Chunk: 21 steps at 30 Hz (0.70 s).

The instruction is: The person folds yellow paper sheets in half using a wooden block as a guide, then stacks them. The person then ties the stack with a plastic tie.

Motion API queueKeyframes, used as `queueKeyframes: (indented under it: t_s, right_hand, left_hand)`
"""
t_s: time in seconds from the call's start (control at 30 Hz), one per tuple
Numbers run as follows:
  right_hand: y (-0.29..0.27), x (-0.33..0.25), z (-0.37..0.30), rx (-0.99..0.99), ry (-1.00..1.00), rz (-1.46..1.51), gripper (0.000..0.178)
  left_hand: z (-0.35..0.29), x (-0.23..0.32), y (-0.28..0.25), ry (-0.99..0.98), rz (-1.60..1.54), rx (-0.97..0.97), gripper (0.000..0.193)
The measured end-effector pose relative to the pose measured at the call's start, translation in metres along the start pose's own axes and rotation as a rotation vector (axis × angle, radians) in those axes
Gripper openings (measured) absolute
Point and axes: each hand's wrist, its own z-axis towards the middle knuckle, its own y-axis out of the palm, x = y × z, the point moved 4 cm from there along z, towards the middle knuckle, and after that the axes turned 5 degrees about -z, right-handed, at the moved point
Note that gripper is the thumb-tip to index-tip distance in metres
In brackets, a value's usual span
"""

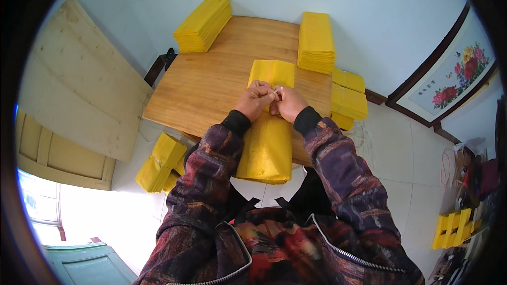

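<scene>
A long bundle of folded yellow sheets lies lengthwise at the near edge of the wooden table, its near end jutting past the edge. Over its middle, both of my hands meet with fingertips pinched together. My left hand and my right hand grip a thin pale string, which seems to run around the bundle. The bundle narrows beneath my hands, and they hide the crossing of the string.
Stacks of yellow sheets stand at the table's far left and far right. Tied yellow bundles rest low at the right and left. A wooden board leans at left; a framed flower picture stands against the right wall.
</scene>
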Motion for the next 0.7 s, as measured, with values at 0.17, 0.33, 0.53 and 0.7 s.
queueKeyframes:
  t_s: [0.17,0.33,0.53,0.7]
  right_hand:
    - [0.001,0.005,0.003,0.013,-0.043,0.128,0.006]
    - [0.003,0.012,0.007,0.036,0.006,0.124,0.010]
    - [0.003,0.010,0.006,0.049,0.012,0.148,0.008]
    - [0.003,0.012,0.005,-0.001,0.048,0.259,0.007]
  left_hand:
    - [0.001,-0.010,-0.010,-0.050,-0.338,0.000,0.012]
    - [-0.005,-0.020,-0.024,-0.084,-0.917,0.089,0.012]
    - [-0.004,-0.005,-0.013,0.052,-0.348,0.015,0.013]
    - [0.002,-0.008,0.004,-0.063,-0.219,-0.015,0.013]
